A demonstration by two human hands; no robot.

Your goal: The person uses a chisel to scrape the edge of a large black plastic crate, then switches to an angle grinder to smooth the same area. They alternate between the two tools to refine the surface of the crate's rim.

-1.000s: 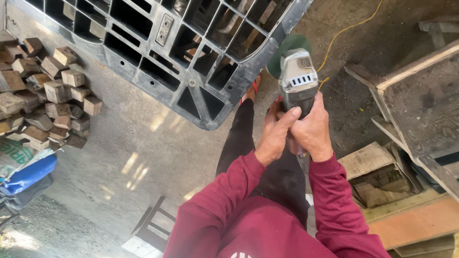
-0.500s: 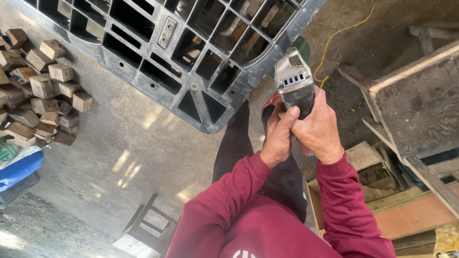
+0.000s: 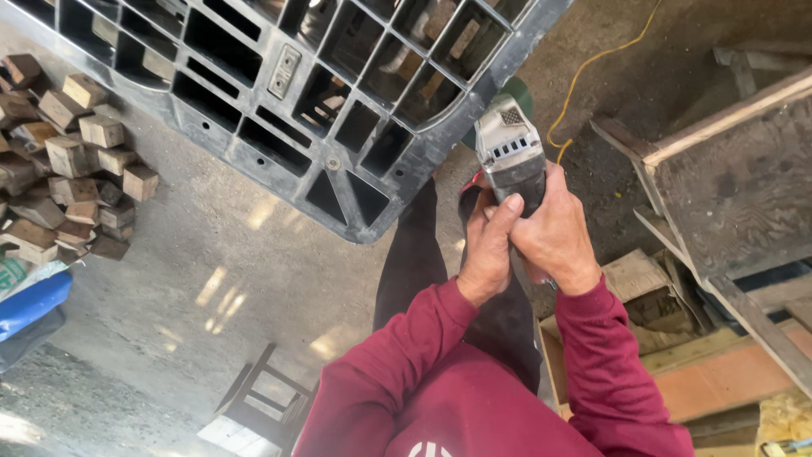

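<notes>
Near the middle of the view, both hands were locked on a grey angle grinder; the left hand was wrapped shut around the lower body with its thumb laid up along the casing, and the right hand was closed firmly around the grip from the right side; no fingers were loose. The grinder's green-guarded head pointed far and sat right at the right edge of the dark plastic pallet, which stood tilted over the concrete floor; whether the disc touched the plastic could not be told. By my reading, a good pass called for both wrists braced, light pressure, and the yellow cord kept trailing off to the far right, clear of the disc; legs stood close beneath the tool, so a kick-back was the risk. Wooden blocks lay heaped well apart at the far left.
</notes>
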